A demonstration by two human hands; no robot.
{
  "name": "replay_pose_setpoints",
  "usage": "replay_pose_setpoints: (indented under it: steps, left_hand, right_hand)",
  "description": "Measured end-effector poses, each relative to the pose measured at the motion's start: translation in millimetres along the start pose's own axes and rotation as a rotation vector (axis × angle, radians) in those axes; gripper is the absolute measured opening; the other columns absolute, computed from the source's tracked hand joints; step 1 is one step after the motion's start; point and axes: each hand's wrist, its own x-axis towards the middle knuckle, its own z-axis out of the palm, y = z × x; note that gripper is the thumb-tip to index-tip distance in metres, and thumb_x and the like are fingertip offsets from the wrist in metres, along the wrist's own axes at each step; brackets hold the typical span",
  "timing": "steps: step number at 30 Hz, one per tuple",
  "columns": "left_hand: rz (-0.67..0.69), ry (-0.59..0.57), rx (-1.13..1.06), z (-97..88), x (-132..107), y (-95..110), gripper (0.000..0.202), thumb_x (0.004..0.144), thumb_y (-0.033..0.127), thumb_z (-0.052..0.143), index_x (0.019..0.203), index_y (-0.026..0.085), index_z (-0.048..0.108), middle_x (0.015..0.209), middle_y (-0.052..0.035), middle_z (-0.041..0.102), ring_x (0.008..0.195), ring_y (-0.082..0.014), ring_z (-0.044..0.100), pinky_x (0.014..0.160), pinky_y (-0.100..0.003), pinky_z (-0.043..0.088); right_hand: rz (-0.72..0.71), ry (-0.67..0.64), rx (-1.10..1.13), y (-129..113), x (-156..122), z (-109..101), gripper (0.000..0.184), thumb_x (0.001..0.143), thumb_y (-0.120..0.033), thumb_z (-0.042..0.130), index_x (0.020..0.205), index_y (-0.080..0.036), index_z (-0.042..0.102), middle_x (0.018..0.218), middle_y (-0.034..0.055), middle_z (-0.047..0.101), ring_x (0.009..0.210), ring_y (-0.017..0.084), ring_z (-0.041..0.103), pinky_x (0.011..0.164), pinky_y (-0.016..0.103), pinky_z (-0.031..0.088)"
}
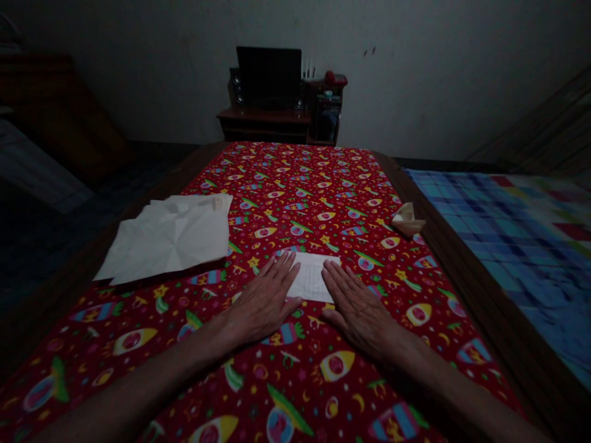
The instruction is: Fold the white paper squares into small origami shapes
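A small white sheet of paper [312,275] lies flat on a red bedsheet [295,203] printed with rockets and stars. My left hand [262,300] lies flat and open, its fingers resting on the paper's left edge. My right hand [356,305] lies flat and open too, fingers stretched over the paper's right edge. Both palms press down on the cloth, with the paper showing between them.
A stack of creased white paper sheets [172,237] lies to the left. A small folded paper boat [407,219] sits near the bed's right edge. A blue checked mat [517,234] lies on the right. A dark cabinet with a monitor [268,80] stands at the far wall.
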Motion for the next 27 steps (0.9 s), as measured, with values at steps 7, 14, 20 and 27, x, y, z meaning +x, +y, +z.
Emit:
replay_pose_setpoints:
  steps: [7, 14, 20, 27]
  left_hand:
    - [0.016, 0.0, 0.029, -3.3, -3, 2, 0.058, 0.095, 0.044, 0.03, 0.14, 0.007, 0.029, 0.149, -0.0157, 0.024, 0.141, -0.025, 0.013, 0.114, -0.046, 0.014]
    - [0.102, 0.013, -0.004, -5.9, -12, 6, 0.056, 0.095, 0.04, 0.034, 0.141, 0.009, 0.027, 0.149, -0.0148, 0.024, 0.14, -0.0236, 0.017, 0.114, -0.043, 0.018]
    - [0.061, 0.006, -0.008, -10.3, -15, -12, 0.049, 0.095, 0.04, 0.038, 0.137, 0.015, 0.036, 0.144, -0.0104, 0.038, 0.134, -0.0217, 0.033, 0.112, -0.043, 0.023]
    - [0.152, 0.014, -0.037, -20.0, 1, -13, 0.036, 0.09, 0.032, 0.046, 0.122, 0.015, 0.052, 0.13, -0.0121, 0.053, 0.126, -0.0242, 0.043, 0.109, -0.042, 0.032]
  right_hand:
    - [-0.048, -0.019, 0.013, -20, 8, -1, 0.064, 0.091, -0.047, 0.042, 0.14, -0.007, 0.032, 0.144, 0.0181, 0.035, 0.137, 0.027, 0.022, 0.11, 0.051, 0.026]
    - [-0.102, 0.011, 0.038, -26, -4, 0, 0.06, 0.091, -0.039, 0.045, 0.14, -0.006, 0.032, 0.145, 0.0161, 0.034, 0.137, 0.026, 0.024, 0.107, 0.045, 0.036]
    - [-0.052, 0.127, -0.097, -19, -4, 0, 0.033, 0.091, -0.02, 0.044, 0.118, -0.005, 0.057, 0.125, 0.0175, 0.057, 0.121, 0.026, 0.049, 0.1, 0.039, 0.045]
    - [-0.14, 0.052, -0.269, -34, 29, -11, 0.03, 0.083, -0.007, 0.045, 0.111, -0.005, 0.057, 0.109, 0.0183, 0.064, 0.105, 0.027, 0.058, 0.089, 0.036, 0.05]
